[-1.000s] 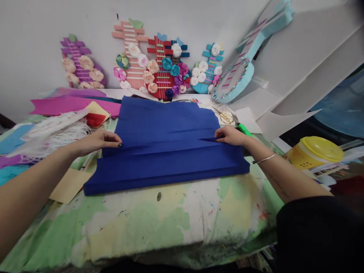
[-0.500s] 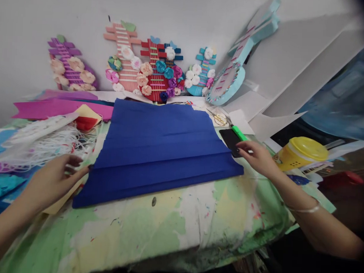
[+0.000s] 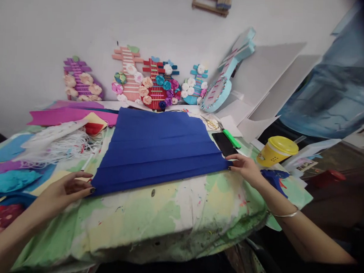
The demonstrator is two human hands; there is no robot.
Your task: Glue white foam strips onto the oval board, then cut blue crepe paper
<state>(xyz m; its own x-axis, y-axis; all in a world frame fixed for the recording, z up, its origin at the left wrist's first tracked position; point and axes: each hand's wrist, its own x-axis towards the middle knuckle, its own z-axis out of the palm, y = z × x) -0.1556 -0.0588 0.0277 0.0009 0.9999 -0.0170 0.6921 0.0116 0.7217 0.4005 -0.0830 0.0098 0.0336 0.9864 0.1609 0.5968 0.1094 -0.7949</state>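
A deep blue sheet (image 3: 157,139), crepe paper or cloth, lies spread on the table with creases running across its nearer part. At its near left corner my left hand (image 3: 66,188) has thumb and fingers on the edge, closed around it. My right hand (image 3: 247,169) pinches the near right corner between thumb and fingers. Beyond that hand, beside the sheet's right edge, are a black phone (image 3: 224,143) and a bright green cutter (image 3: 231,138). Gold-handled scissors (image 3: 212,124) rest farther back.
White strings (image 3: 64,141) and coloured sheets (image 3: 71,116) crowd the left side. Decorated guitar shapes (image 3: 157,87) lean along the wall. On the right stand a yellow tub (image 3: 278,150) and a large blue water bottle (image 3: 337,95). A stained green cloth (image 3: 166,220) covers the table.
Both hands have come to the sheet's near corners and closed on them. The near edge is drawn back into a narrower fold. The view has tilted up and shifted right.
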